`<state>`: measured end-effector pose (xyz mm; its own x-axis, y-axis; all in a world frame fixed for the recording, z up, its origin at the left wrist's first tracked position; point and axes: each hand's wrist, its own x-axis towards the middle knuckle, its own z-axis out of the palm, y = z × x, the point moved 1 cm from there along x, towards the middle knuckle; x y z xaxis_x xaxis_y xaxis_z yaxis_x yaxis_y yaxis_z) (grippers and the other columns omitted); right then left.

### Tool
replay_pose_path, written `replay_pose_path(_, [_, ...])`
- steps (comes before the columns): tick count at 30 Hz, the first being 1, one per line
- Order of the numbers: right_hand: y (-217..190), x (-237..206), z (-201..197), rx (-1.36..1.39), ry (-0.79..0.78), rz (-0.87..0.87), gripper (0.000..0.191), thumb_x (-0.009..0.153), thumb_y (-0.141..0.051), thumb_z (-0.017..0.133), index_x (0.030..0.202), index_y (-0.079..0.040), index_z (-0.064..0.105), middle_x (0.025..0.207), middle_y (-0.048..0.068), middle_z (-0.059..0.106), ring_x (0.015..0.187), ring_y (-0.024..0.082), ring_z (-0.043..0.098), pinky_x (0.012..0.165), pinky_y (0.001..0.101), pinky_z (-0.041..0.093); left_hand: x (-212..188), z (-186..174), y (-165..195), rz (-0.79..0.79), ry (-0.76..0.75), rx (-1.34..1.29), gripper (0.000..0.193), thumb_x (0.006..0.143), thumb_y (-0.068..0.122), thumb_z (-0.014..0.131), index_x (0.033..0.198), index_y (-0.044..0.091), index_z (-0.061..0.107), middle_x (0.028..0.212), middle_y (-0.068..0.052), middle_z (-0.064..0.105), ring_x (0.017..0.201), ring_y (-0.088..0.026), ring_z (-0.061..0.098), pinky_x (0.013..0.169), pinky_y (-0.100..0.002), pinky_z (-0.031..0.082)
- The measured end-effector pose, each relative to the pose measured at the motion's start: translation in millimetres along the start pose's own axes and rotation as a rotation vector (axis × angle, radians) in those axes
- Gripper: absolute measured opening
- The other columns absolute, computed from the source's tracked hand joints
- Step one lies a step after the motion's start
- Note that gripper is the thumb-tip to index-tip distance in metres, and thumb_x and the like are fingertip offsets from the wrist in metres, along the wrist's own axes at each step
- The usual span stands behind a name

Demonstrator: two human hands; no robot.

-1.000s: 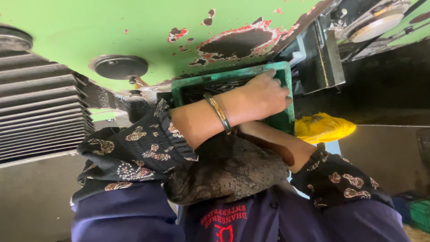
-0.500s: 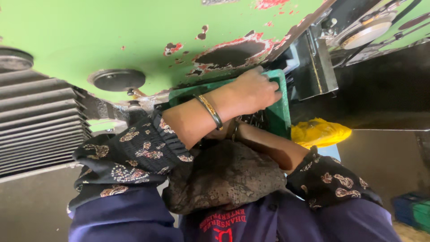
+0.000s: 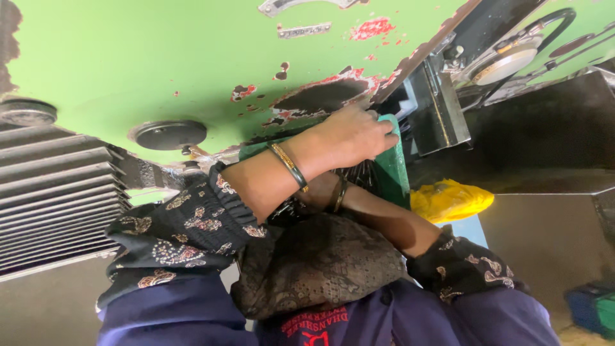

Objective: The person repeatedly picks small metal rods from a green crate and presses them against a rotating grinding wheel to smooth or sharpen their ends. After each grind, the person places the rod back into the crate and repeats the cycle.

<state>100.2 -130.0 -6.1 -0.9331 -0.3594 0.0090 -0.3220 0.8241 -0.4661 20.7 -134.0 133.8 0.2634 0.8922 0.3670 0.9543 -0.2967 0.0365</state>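
1. Green plastic crate sits against the chipped green machine; its contents look dark, indistinct.
2. Your left hand grips its rim.
3. Your right hand is hidden; finger state unclear.

Two hands are there: the left hand and the right hand, mostly hidden. Each wrist has one bangle, so two bangles. One green crate, one yellow bag at the right, one round black knob at the left.

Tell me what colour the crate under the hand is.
Green, seen in the head view: the plastic crate under the left hand.
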Motion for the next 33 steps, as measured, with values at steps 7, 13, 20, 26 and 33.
replay_pose_path(7, [1.3,-9.9,-8.8,0.027,0.052,0.045,0.077,0.066,-0.032,0.085,0.132,-0.002,0.058,0.130,0.025,0.060,0.122,0.042,0.055,0.104,0.0474,0.043,-2.3,-2.1,-0.6,0.025,0.004,0.061,0.014,0.090,0.018,0.058,0.093,0.017,0.072,0.089,-0.004,0.069,0.080,-0.027,0.070,0.088,-0.050,0.050])
replay_pose_path(13, [17.6,-50.1,-30.7,0.594,0.377,0.097,0.064,0.079,-0.012,0.075,0.137,0.004,0.052,0.127,0.019,0.065,0.118,0.034,0.062,0.101,0.0422,0.048,-1.7,-7.3,0.4,0.030,0.030,0.062,0.012,0.088,0.019,0.059,0.091,0.018,0.071,0.089,-0.004,0.069,0.081,-0.026,0.070,0.092,-0.051,0.049])
replay_pose_path(20, [33.1,-100.0,-46.4,1.387,0.194,0.759,0.038,0.087,-0.012,0.071,0.119,0.003,0.059,0.097,0.013,0.072,0.089,0.024,0.074,0.082,0.0358,0.061,-3.6,-15.9,4.4,0.044,0.036,0.029,0.020,0.085,0.021,0.061,0.099,0.016,0.074,0.092,-0.004,0.069,0.088,-0.026,0.070,0.091,-0.049,0.049])
replay_pose_path(26, [52.2,-115.1,-8.5,1.162,0.084,0.809,0.053,0.086,-0.019,0.077,0.128,0.006,0.055,0.116,0.016,0.067,0.108,0.022,0.065,0.097,0.0337,0.051,-1.5,-16.9,8.4,0.035,0.025,0.008,0.020,0.090,0.019,0.059,0.102,0.015,0.074,0.094,-0.006,0.070,0.089,-0.028,0.070,0.085,-0.047,0.050])
replay_pose_path(33, [58.2,-133.0,15.1,1.053,-0.015,0.805,0.065,0.083,-0.029,0.076,0.138,-0.002,0.055,0.128,0.007,0.064,0.117,0.014,0.054,0.098,0.0299,0.045,-4.0,-21.7,11.7,0.030,0.000,0.006,0.017,0.091,0.018,0.059,0.099,0.016,0.073,0.093,-0.006,0.070,0.089,-0.028,0.070,0.085,-0.047,0.050])
